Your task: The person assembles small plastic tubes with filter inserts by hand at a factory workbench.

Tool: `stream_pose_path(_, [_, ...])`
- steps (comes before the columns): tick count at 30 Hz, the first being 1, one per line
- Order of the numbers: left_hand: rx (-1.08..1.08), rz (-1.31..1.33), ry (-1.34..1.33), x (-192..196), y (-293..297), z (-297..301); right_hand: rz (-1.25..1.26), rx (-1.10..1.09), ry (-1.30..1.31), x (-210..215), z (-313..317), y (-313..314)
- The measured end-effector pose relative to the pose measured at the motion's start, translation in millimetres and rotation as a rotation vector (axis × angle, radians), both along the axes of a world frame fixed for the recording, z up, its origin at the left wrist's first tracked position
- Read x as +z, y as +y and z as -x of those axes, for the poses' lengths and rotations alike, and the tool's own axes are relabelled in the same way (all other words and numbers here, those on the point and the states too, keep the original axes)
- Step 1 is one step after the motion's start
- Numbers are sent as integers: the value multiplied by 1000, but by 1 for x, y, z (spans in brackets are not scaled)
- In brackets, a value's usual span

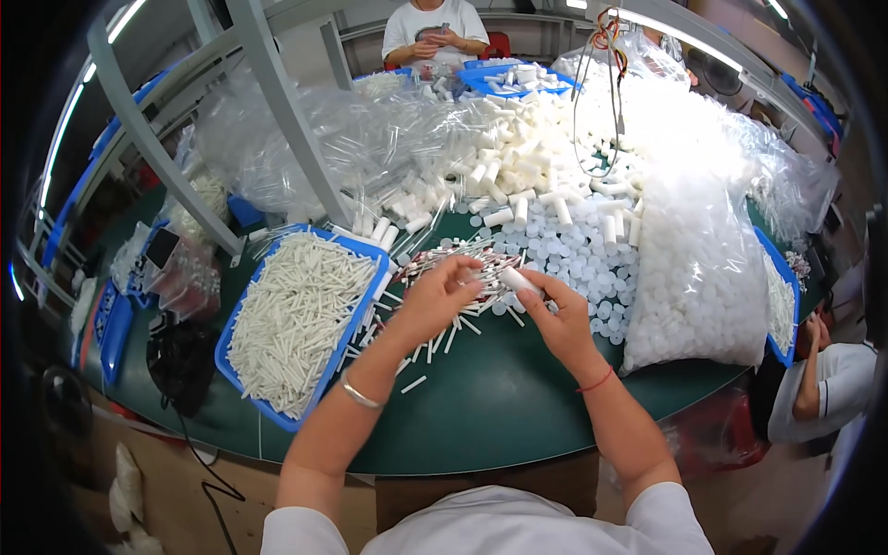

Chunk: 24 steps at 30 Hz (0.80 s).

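My right hand (562, 319) grips a short white cylinder (520, 282) between thumb and fingers, its end tilted toward the left hand. Just left of it, my left hand (439, 298) has its fingers curled toward the thumb; whatever they pinch is too small to make out. Both hands are above a loose pile of thin white sticks with dark reddish ends (453, 264). Behind and right of the pile, many small translucent white round caps (606, 277) are spread on the green table (481, 407). A heap of white cylinders (532, 153) lies beyond them.
At left stands a blue tray (225, 356) full of thin white sticks. A large clear bag of white caps (694, 296) sits at right. Grey metal posts (291, 111) rise from the table, and a cable loop (578, 120) hangs down. Other people (435, 32) sit around the table.
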State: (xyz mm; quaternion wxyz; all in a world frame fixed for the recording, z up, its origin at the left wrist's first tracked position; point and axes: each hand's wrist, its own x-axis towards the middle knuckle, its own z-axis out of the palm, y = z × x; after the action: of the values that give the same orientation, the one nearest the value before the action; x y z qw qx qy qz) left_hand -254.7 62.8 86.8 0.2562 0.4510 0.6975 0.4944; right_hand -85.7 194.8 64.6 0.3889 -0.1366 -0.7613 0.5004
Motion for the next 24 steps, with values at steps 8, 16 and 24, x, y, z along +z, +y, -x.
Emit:
stream_pose_path(8, [124, -66, -240, -13, -25, -32, -256, 152, -84, 7, -4, -9])
stream_pose_path(16, [54, 101, -202, -1, -39, -33, -325, 272, -139, 8, -6, -9])
stream_pose_path(24, [25, 277, 38, -2, -37, -47, -528, 351, -116, -1, -5, -22])
